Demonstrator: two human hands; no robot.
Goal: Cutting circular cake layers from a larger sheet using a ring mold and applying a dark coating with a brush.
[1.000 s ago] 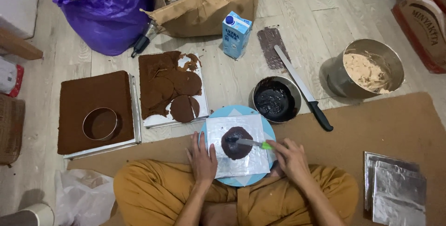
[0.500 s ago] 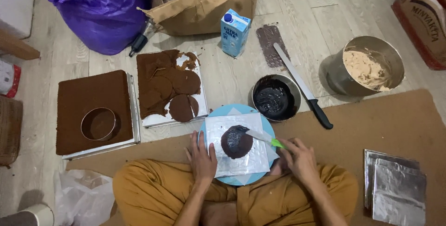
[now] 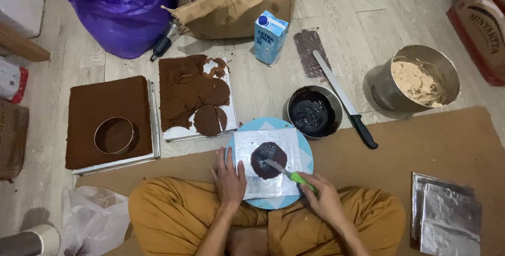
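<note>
Floor (image 3: 252, 85): two bowls, one turntable (image 3: 307, 153).

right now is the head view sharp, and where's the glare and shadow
Head view: mostly sharp and evenly lit; glare glints on the foil sheets and the dark bowl; the metal bucket casts a soft shadow to its left; the right hand is slightly soft.

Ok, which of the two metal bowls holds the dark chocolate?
The smaller round metal bowl beside the light blue turntable, under the long knife's blade. The larger steel bowl at right holds beige cream.
</note>
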